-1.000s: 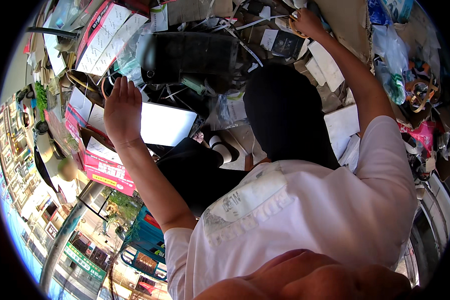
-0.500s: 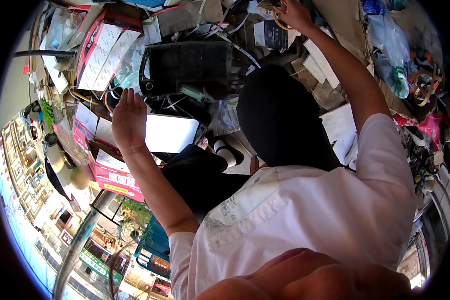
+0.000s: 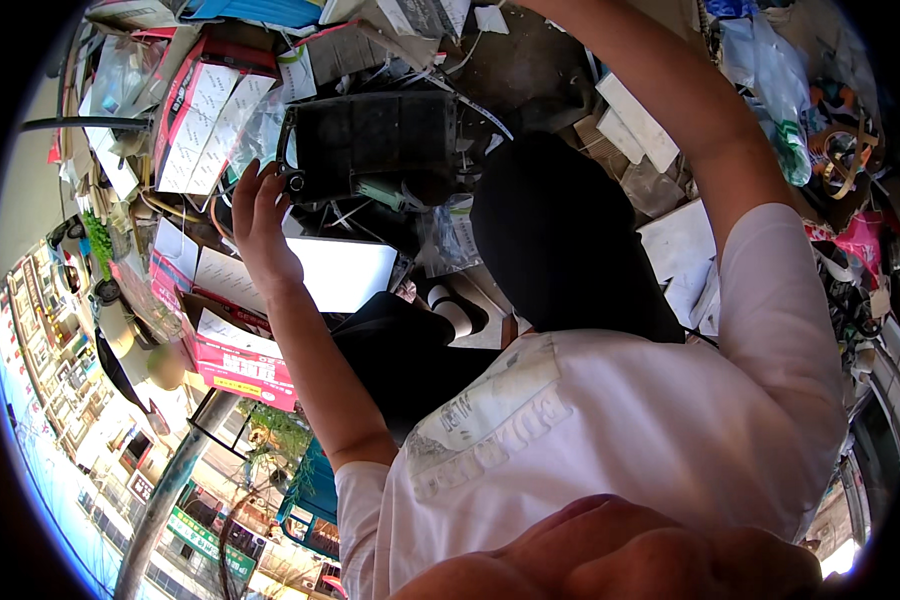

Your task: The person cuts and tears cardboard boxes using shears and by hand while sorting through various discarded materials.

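Observation:
My left hand (image 3: 263, 235) is raised at the left, its fingers apart and slightly bent, with nothing visible in it. The fingertips come close to the front corner of a black rectangular bin (image 3: 375, 130); whether they touch it I cannot tell. A small green object (image 3: 380, 193) lies at the bin's near edge. Below the hand is a bright white flat panel (image 3: 342, 272), partly covered by my wrist. My right forearm (image 3: 660, 75) reaches to the top edge of the picture, and the hand itself is out of sight.
Red and white cartons (image 3: 205, 115) stand at the left, a pink carton (image 3: 240, 350) nearer. Clear plastic bags (image 3: 450, 235) and white straps lie about. White slabs (image 3: 635, 125) and a hanging plastic bag (image 3: 770, 95) are at the right. A metal pole (image 3: 175, 480) rises lower left.
My right hand has moved up out of view; the orange loop and the dark box near it no longer show. My left hand has turned, and its fingers have bent and spread.

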Available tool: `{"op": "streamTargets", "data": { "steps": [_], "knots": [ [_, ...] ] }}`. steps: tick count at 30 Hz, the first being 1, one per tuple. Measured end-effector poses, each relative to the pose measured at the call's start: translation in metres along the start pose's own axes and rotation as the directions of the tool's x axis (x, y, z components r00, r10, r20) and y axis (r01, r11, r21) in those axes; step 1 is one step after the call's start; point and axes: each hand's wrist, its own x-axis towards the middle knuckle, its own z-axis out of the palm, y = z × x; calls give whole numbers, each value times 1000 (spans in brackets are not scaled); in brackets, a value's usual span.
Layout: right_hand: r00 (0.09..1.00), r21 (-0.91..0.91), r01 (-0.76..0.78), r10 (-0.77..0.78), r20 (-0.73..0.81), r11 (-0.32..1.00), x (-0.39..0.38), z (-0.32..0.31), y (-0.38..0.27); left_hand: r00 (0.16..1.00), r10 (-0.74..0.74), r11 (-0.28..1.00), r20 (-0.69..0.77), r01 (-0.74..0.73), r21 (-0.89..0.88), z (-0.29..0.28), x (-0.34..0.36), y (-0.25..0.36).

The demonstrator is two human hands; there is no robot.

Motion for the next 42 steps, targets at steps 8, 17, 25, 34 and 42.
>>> {"op": "streamTargets", "data": {
  "steps": [8,17,25,34,42],
  "knots": [
    [978,602,-186,203,41,777,-35,62,-79,648,727,113,229,-442,890,44,-7,-15],
    [965,607,-259,229,128,752,-61,118,-47,611,743,-91,273,-312,946,36,9,-34],
    [923,571,-382,274,270,726,-81,100,-5,656,752,162,68,-284,945,9,19,-25],
    [787,-278,-428,506,353,860,-223,67,175,829,325,945,-456,-310,110,-14,25,-15],
    [698,-527,-340,585,414,779,-264,91,212,863,-306,806,-403,9,-592,-45,30,-31]
  ]
}}
